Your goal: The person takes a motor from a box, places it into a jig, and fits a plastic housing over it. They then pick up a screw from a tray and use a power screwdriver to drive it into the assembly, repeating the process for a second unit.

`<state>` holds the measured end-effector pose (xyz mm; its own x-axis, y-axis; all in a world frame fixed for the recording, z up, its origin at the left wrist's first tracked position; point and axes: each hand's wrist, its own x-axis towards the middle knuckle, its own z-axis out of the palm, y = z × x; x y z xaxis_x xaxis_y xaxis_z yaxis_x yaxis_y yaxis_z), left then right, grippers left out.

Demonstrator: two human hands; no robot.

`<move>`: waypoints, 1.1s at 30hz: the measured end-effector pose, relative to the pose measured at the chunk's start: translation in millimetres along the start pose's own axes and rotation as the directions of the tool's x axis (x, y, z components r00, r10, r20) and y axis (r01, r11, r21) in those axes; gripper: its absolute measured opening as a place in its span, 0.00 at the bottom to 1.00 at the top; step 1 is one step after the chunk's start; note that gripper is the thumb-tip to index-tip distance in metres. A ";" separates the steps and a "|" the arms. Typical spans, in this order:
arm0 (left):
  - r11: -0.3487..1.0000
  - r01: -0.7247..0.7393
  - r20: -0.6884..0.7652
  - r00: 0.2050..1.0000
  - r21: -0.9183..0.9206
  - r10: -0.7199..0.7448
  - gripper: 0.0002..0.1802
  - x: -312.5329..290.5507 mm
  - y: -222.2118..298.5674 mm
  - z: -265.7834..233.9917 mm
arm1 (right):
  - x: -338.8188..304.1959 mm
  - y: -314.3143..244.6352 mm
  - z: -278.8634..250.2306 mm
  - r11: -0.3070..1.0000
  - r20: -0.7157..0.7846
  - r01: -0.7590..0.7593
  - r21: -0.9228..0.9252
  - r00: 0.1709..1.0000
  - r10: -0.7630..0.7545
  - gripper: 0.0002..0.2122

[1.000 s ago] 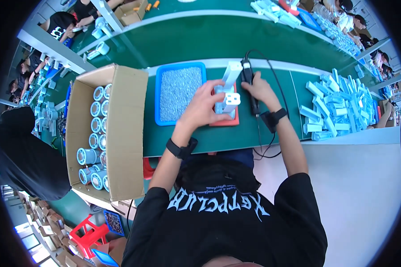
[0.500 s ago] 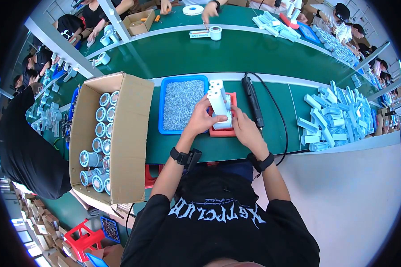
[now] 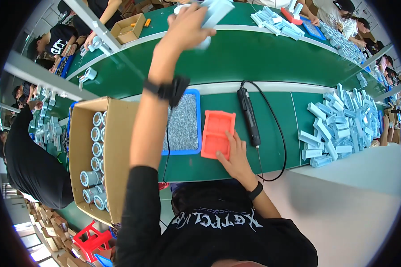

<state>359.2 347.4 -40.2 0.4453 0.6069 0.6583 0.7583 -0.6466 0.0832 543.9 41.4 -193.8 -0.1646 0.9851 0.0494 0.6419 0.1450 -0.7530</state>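
Observation:
My left hand (image 3: 187, 29) is raised over the far side of the bench, its fingers closed around a pale blue plastic housing (image 3: 218, 12). A rounded end of the held piece shows below the palm; motion blurs part of it. On the near green bench, a red plastic fixture (image 3: 216, 123) lies slightly tilted in plan, with its bare hollows facing up. My right hand (image 3: 237, 158) grips its right near side, thumb at the near rim and fingers over the right wall. A black electric screwdriver (image 3: 249, 115) lies right of the fixture.
A blue tray of small metal screws (image 3: 182, 124) sits left of the fixture, partly behind my left forearm. Further left stands a cardboard box (image 3: 120, 155) of cylindrical parts. Pale blue housings (image 3: 338, 124) are heaped at right. A black cord (image 3: 278, 120) loops beside the screwdriver. Co-workers sit across.
My left hand has lifted the pale blue housing out of the red fixture and carried it far forward and left. My right hand has shifted nearer, onto the fixture, which now sits turned a little.

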 end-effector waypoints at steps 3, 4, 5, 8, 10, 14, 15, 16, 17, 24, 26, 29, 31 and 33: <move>0.840 -0.181 0.339 0.941 0.511 -0.003 0.20 76.8 -34.0 78.9 | 7.5 3.5 -12.3 0.998 0.086 -0.036 0.053 0.996 0.031 0.34; 0.842 -0.185 0.342 0.940 0.506 0.001 0.20 88.8 -41.8 104.9 | 10.7 5.3 -17.1 0.996 0.129 -0.040 0.079 0.991 0.029 0.35; 0.796 -0.197 0.459 0.881 0.573 -0.113 0.18 99.9 -47.4 129.5 | 13.5 6.9 -21.3 0.993 0.148 -0.029 0.112 0.989 0.012 0.36; 0.748 -0.234 0.563 0.797 0.621 -0.217 0.18 115.1 -63.5 185.9 | 18.1 9.8 -30.2 0.989 0.215 -0.051 0.139 0.976 0.020 0.37; 0.768 -0.229 0.566 0.799 0.598 -0.203 0.17 120.9 -71.9 219.2 | 20.1 13.5 -32.9 0.988 0.219 -0.058 0.141 0.975 0.026 0.37; 0.761 -0.273 0.585 0.794 0.589 -0.167 0.16 114.0 -98.6 275.9 | 20.9 18.7 -32.0 0.962 0.278 -0.112 0.248 0.960 0.040 0.37; 0.767 -0.277 0.581 0.801 0.578 -0.148 0.16 111.1 -105.8 287.4 | 21.6 19.8 -31.3 0.958 0.293 -0.125 0.260 0.955 0.045 0.37; 0.760 -0.265 0.570 0.806 0.593 -0.164 0.16 109.1 -113.5 296.0 | 22.2 20.7 -30.8 0.954 0.306 -0.131 0.269 0.951 0.044 0.37; 0.752 -0.252 0.557 0.811 0.609 -0.179 0.15 107.2 -120.5 301.3 | 22.6 21.1 -30.5 0.948 0.322 -0.148 0.282 0.945 0.051 0.37; 0.840 -0.107 0.309 0.948 0.531 -0.075 0.16 99.8 -105.9 254.4 | 19.6 21.5 -30.7 0.974 0.277 -0.075 0.215 0.961 0.013 0.36; 0.946 0.117 0.383 0.894 0.303 -0.233 0.16 95.8 -78.9 212.2 | 21.0 23.8 -28.9 0.980 0.284 -0.015 0.198 0.958 -0.043 0.36; 0.959 0.274 0.482 0.831 0.078 -0.277 0.29 67.3 -26.2 113.1 | 24.2 25.6 -26.0 0.956 0.162 0.045 0.291 0.982 -0.096 0.37; 0.950 0.308 0.518 0.823 -0.057 -0.236 0.31 35.8 15.0 29.6 | 24.9 21.9 -27.9 0.946 0.215 0.022 0.325 0.972 -0.097 0.36; 0.909 0.359 0.421 0.873 -0.211 -0.247 0.26 -17.7 59.7 -56.3 | 21.5 10.3 -34.1 0.942 0.266 -0.016 0.336 0.961 -0.078 0.36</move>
<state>369.8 272.0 -4.8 0.4016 0.8841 0.2390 0.7491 -0.4673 0.4696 572.5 67.2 -178.2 -0.4080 0.9104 -0.0683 0.3554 0.0894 -0.9304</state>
